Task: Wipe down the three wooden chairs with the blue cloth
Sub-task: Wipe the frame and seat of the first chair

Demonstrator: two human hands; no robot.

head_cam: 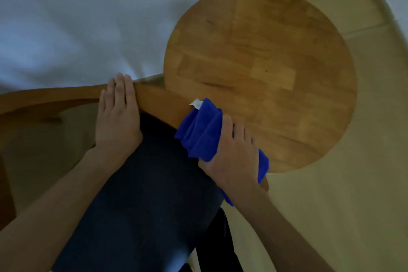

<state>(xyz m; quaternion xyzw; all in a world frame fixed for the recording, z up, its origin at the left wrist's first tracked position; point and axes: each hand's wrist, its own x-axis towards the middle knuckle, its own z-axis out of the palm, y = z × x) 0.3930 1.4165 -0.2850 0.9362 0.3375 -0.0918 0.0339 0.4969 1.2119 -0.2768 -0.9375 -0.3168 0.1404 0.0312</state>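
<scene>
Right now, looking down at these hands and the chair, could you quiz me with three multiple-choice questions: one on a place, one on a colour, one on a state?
1. Where does the left hand rest?
A. on the curved chair back
B. on the round wooden seat
C. on the floor

2. What colour is the cloth?
A. red
B. blue
C. white

3. How is the right hand?
A. open and empty
B. gripping the cloth
C. out of view

Answers:
1 A, its straight fingers lie flat over the rail.
2 B, the bunched fabric is deep blue.
3 B, its fingers curl round the cloth.
</scene>
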